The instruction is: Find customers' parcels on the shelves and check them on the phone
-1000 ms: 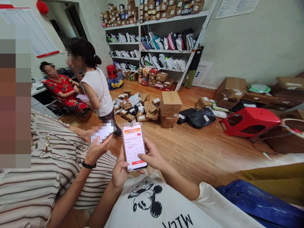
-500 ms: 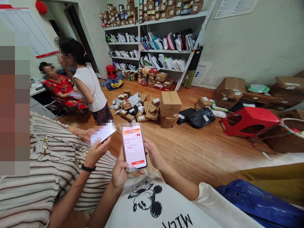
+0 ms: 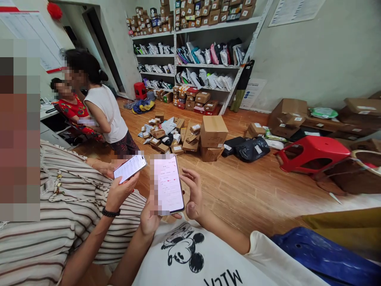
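A smartphone [image 3: 171, 186] with a lit, mostly white screen is tilted up in front of my chest. My left hand [image 3: 149, 219] is wrapped round its lower left side; pixel blur hides part of those fingers. To the right of the phone is my right hand [image 3: 194, 194], its fingers apart and holding nothing, with the fingertips close to the phone's right edge. Left of me, a person in a striped dress [image 3: 74, 238] holds another smartphone [image 3: 130, 168] in both hands, its screen lit.
Parcels [image 3: 165, 135] and stacked cartons [image 3: 213, 133] lie on the wooden floor ahead. Shelves [image 3: 208, 65] of packages line the back wall. A red stool [image 3: 315, 153] and a blue bag [image 3: 315, 252] are at right. Two more people are at left, one in a white top [image 3: 105, 113].
The phone page in my left hand has changed from one with a red button to a mostly white one. My right hand has risen and spread its fingers. The person in white has shifted left.
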The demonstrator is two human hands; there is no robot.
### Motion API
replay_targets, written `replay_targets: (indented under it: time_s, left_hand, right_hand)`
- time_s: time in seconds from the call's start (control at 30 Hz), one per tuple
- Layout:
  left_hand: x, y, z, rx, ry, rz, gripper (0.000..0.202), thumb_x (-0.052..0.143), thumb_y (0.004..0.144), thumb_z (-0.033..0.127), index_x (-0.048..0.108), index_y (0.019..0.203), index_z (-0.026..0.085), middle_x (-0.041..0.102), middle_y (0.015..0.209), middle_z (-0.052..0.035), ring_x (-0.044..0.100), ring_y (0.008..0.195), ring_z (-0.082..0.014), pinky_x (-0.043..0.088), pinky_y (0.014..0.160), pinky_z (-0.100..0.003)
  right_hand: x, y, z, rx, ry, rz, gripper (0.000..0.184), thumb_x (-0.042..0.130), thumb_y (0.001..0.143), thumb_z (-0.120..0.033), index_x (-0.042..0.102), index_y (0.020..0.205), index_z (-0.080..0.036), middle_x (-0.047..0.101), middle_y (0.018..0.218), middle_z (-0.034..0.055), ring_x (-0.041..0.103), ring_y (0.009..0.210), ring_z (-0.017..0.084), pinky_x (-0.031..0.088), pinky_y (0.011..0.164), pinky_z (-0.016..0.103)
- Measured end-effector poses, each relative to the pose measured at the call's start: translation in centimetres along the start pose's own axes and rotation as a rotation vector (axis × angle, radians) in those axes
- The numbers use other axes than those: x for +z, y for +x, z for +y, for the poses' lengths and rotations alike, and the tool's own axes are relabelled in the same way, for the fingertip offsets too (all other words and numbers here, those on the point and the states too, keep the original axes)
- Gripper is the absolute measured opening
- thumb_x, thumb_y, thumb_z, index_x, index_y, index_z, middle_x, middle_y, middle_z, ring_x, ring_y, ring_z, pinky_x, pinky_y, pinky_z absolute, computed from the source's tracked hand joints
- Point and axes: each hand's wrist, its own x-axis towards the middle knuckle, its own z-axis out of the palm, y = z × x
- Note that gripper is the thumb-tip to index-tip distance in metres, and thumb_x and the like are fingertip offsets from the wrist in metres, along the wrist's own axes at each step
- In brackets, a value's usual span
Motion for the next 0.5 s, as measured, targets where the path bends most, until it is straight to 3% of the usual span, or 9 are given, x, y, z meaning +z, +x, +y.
replay_targets:
  time_s: [0.07, 0.13, 0.23, 0.3, 0.37, 0.43, 0.5]
  left_hand:
    - [0.2, 0.0, 0.1, 0.066, 0.183, 0.02, 0.073, 0.037, 0.077, 0.012, 0.027, 0.149, 0.005, 0.061, 0.127, -0.0153, 0.056, 0.123, -0.0135, 0.049, 0.093, -0.019]
    - [0.3, 0.1, -0.6, 0.179, 0.597, 0.096, 0.064, 0.031, 0.083, 0.014, 0.034, 0.147, 0.006, 0.062, 0.124, -0.0135, 0.052, 0.127, -0.012, 0.05, 0.085, -0.02]
    - [-0.5, -0.1, -4.0, 0.242, 1.1, 0.194, 0.06, 0.029, 0.084, 0.014, 0.047, 0.141, 0.01, 0.06, 0.129, -0.0121, 0.045, 0.133, -0.0187, 0.049, 0.088, -0.03]
    - [-1.5, -0.5, -7.5, 0.223, 1.102, 0.127, 0.067, 0.038, 0.076, 0.011, 0.05, 0.141, 0.02, 0.059, 0.133, -0.0071, 0.046, 0.132, -0.0233, 0.047, 0.096, -0.035]
    - [-2.4, -1.1, -10.8, 0.272, 0.981, -0.083, 0.082, 0.042, 0.067, 0.006, 0.042, 0.146, 0.032, 0.056, 0.138, 0.0019, 0.045, 0.134, -0.0243, 0.047, 0.102, -0.037]
    - [-2.7, -1.5, -13.2, 0.279, 0.853, -0.28, 0.091, 0.042, 0.065, 0.003, 0.033, 0.15, 0.034, 0.057, 0.136, 0.0033, 0.046, 0.133, -0.0267, 0.049, 0.101, -0.043]
    - [-2.4, -1.9, -14.2, 0.247, 0.775, -0.355, 0.094, 0.041, 0.065, 0.001, 0.026, 0.152, 0.033, 0.062, 0.131, 0.001, 0.05, 0.129, -0.0282, 0.053, 0.097, -0.045]
  right_hand:
    - [-0.1, 0.0, 0.1, -0.015, -0.023, -0.007, 0.06, 0.024, 0.092, -0.063, 0.043, 0.14, -0.034, 0.035, 0.137, 0.0107, 0.042, 0.124, 0.037, 0.042, 0.096, 0.058]
    - [-0.2, 0.0, 0.1, -0.023, -0.033, -0.011, 0.059, 0.025, 0.092, -0.063, 0.045, 0.14, -0.034, 0.035, 0.137, 0.0104, 0.042, 0.124, 0.037, 0.042, 0.096, 0.058]
    - [-0.3, 0.0, 0.1, -0.039, -0.051, -0.004, 0.058, 0.026, 0.092, -0.062, 0.047, 0.139, -0.034, 0.036, 0.137, 0.0102, 0.042, 0.123, 0.037, 0.042, 0.095, 0.058]
    - [-0.2, 0.0, 0.0, -0.04, -0.054, 0.009, 0.058, 0.026, 0.092, -0.061, 0.047, 0.138, -0.034, 0.036, 0.136, 0.0102, 0.042, 0.122, 0.037, 0.042, 0.094, 0.058]
    - [-0.2, 0.0, 0.0, -0.031, -0.041, 0.02, 0.057, 0.026, 0.092, -0.06, 0.047, 0.138, -0.034, 0.037, 0.136, 0.0102, 0.043, 0.122, 0.037, 0.042, 0.095, 0.058]
    - [-0.2, 0.0, -0.1, -0.023, -0.021, 0.026, 0.056, 0.027, 0.092, -0.059, 0.048, 0.138, -0.034, 0.038, 0.135, 0.0101, 0.043, 0.121, 0.036, 0.041, 0.096, 0.057]
    - [-0.3, 0.0, -0.1, -0.024, -0.013, 0.031, 0.055, 0.028, 0.093, -0.059, 0.048, 0.138, -0.034, 0.038, 0.135, 0.0101, 0.043, 0.121, 0.036, 0.04, 0.096, 0.058]
